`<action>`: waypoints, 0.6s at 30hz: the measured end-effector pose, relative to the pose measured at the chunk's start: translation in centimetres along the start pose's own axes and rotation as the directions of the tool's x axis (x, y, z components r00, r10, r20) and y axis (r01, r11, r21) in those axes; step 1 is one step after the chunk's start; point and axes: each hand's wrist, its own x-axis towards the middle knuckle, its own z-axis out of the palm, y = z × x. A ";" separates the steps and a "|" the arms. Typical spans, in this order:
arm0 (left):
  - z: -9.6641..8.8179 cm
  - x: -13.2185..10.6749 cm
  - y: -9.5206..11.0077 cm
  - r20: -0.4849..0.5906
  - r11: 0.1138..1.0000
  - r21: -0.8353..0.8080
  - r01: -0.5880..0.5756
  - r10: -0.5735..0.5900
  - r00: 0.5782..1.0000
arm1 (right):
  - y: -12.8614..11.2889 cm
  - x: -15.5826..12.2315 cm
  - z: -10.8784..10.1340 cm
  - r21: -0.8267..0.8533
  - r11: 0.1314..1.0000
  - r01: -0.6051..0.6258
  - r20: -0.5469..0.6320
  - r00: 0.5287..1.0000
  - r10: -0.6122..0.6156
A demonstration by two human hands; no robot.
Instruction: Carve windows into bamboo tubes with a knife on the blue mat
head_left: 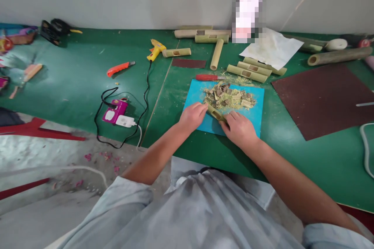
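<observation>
A short green bamboo tube (215,114) with a rectangular hole cut in it lies on a blue cutting mat (254,114), held at both ends. My left hand (192,116) is closed on its left end. My right hand (239,128) is closed on its right end; whether it also holds a tool I cannot tell. Just beyond the hands sits a heap of cut bamboo chips (229,97) on the mat. A red-handled knife (208,77) lies at the mat's far edge.
On the green table (73,81) lie several more cut bamboo tubes (248,71), a yellow glue gun (156,49), an orange utility knife (119,69), dark sandpaper sheets (324,99), white paper (273,48) and a purple charger (114,111) with black cable near the front edge.
</observation>
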 end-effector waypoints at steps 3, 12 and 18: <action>-0.1 -0.2 -0.1 0.014 1.000 0.008 -0.017 0.017 1.000 | 0.0 0.0 0.1 0.005 1.000 0.000 -0.009 1.000 0.000; -0.1 -0.1 0.1 0.017 0.999 0.034 -0.023 0.023 1.000 | 0.1 -0.1 0.3 0.004 1.000 -0.012 -0.012 1.000 0.012; 0.1 -0.2 0.1 0.014 0.999 0.033 -0.005 0.005 1.000 | 0.2 0.0 0.1 0.007 1.000 -0.014 0.000 1.000 0.014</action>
